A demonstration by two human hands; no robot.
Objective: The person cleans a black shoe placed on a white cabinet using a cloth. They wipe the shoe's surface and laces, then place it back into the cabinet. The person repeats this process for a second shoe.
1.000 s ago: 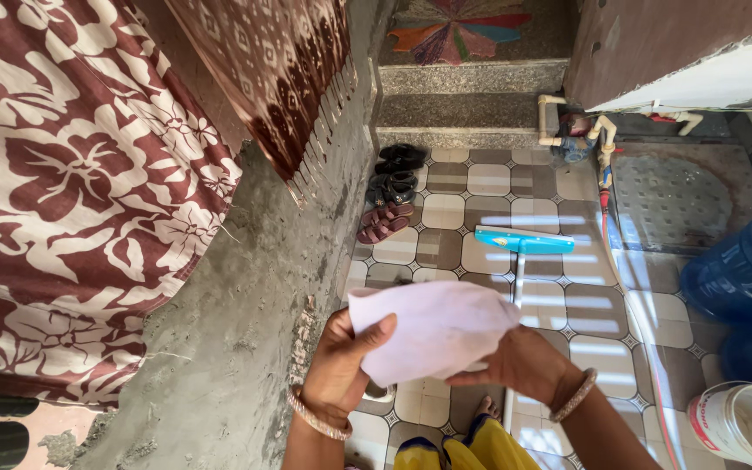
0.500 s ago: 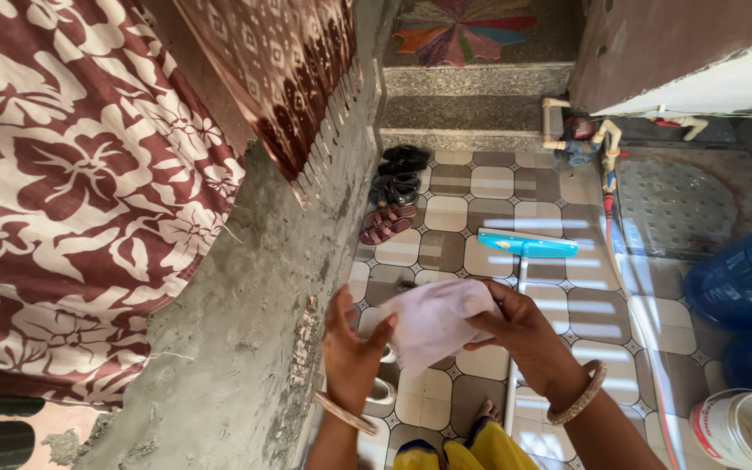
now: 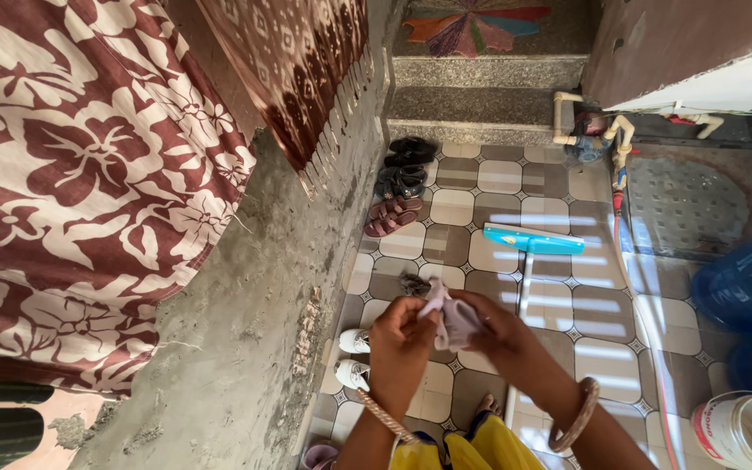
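Far left: maroon floral cloth (image 3: pixel 89 174) hangs over a rough grey cement wall (image 3: pixel 254 331). A second patterned cloth (image 3: pixel 293 61) hangs further along the same wall.

Near centre: my left hand (image 3: pixel 400 344) and right hand (image 3: pixel 493 324) meet over the tiled floor (image 3: pixel 498 178). Between them sits a small pale lilac cloth (image 3: pixel 453 315), bunched into a tight wad. Left grip: fingers curled around the left edge of the wad, thumb side up. Right grip: fingers wrapped under and behind the wad, closed on it. Both hands touch the cloth; it hangs above the floor, clear of the wall. A bangle (image 3: pixel 576 416) sits on the right wrist.

On the floor below the hands: white shoes (image 3: pixel 354 357) just beside the wall base. Further off, dark and maroon sandals (image 3: pixel 398 196) in a row near the step (image 3: pixel 480 104). Right of centre, a turquoise floor wiper (image 3: pixel 533 239) lies with its pole running toward me. Far right: pipe fittings (image 3: pixel 594 135), a blue drum (image 3: pixel 746 278), and a white bucket (image 3: pixel 746 431) at the near right corner.

Judgement: the step in hand looks like wringing or compacting the cloth. The next move likely calls for opposed twisting with both grips firm, keeping the wad clear of the rough wall.
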